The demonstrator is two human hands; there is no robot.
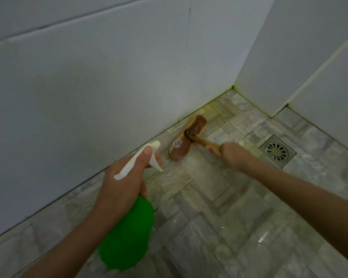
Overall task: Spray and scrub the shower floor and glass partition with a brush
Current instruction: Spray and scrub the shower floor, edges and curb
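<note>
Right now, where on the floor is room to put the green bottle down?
Bare floor lies between the spray bottle and the drain, below the brush. The corner tiles beyond the brush are bare too. Crowded: along the wall, where the spray bottle in the left hand nears the brush.

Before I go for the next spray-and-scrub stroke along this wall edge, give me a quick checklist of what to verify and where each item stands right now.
1. Left hand grips the spray bottle at its white head: ok.
2. Nozzle points toward the floor edge ahead: ok.
3. Right hand grips the brush by its handle: ok.
4. Its head sits on the floor beside the wall: ok.
5. Drain is uncovered: ok.
6. Liquid left in the bottle: cannot tell, the green body hides it.
</note>
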